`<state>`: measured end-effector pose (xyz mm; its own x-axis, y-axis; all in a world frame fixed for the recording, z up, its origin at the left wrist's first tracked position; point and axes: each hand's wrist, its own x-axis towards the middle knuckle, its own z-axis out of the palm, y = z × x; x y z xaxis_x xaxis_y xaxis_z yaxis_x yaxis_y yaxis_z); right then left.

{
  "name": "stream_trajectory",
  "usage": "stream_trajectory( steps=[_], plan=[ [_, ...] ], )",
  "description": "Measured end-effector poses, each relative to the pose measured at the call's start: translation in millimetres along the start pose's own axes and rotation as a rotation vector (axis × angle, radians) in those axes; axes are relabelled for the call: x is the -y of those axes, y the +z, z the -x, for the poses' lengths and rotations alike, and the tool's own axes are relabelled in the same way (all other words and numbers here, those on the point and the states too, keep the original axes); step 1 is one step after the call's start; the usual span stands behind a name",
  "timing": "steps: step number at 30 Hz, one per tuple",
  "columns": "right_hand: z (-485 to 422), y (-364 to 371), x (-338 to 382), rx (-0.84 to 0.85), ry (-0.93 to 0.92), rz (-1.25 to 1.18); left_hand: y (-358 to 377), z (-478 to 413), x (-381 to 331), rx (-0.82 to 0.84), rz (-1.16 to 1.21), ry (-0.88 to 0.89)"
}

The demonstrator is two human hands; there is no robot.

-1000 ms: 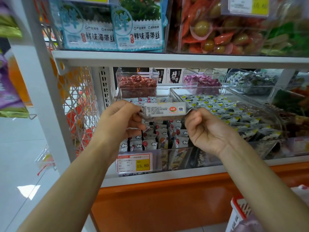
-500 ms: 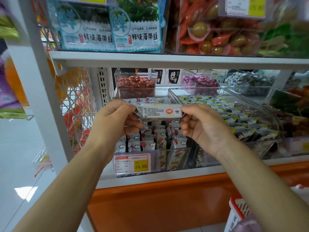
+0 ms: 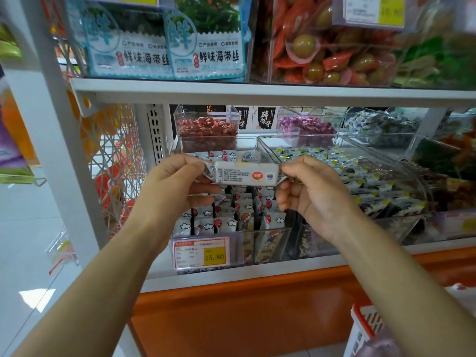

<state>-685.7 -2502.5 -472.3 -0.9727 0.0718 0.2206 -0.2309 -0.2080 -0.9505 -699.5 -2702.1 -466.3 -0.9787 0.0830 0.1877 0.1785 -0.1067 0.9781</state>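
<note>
The thumb and the bent fingers of the left hand pinch the crimped left end of a small snack packet. The fingers of the right hand are curled in the same way and pinch the right end. The snack packet is stretched between both hands and lies almost level. Its pale side, with small printed text and a round orange-red mark, faces the camera.

The packet is held in the air, in front of the shelf and a little above a clear bin. It does not touch the bin. In this bin stand many cloud-printed packets in upright rows. A price label with a yellow field is fixed on the front of the bin, below the left hand.

Just beside it on the right, a second bin holds dark packets with yellow corners. Behind, smaller boxes hold red sweets and purple sweets. Above the hands runs the upper shelf, and seaweed packs stand on it. Under the bins there is an orange panel. A red and white basket shows in the lower right corner, near the right forearm.
</note>
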Motion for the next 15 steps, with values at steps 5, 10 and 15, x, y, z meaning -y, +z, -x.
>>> stream_trajectory(
  steps=[5,10,15],
  plan=[
    [2,-1,-5,-0.025,-0.102,0.116,-1,4,1,0.022,-0.127,0.064],
    [1,-4,-10,-0.025,-0.152,0.274,-2,5,-2,0.11,-0.149,0.075],
    [-1,-3,-11,0.048,-0.194,0.244,-4,5,0,0.137,-0.375,0.086]
  ],
)
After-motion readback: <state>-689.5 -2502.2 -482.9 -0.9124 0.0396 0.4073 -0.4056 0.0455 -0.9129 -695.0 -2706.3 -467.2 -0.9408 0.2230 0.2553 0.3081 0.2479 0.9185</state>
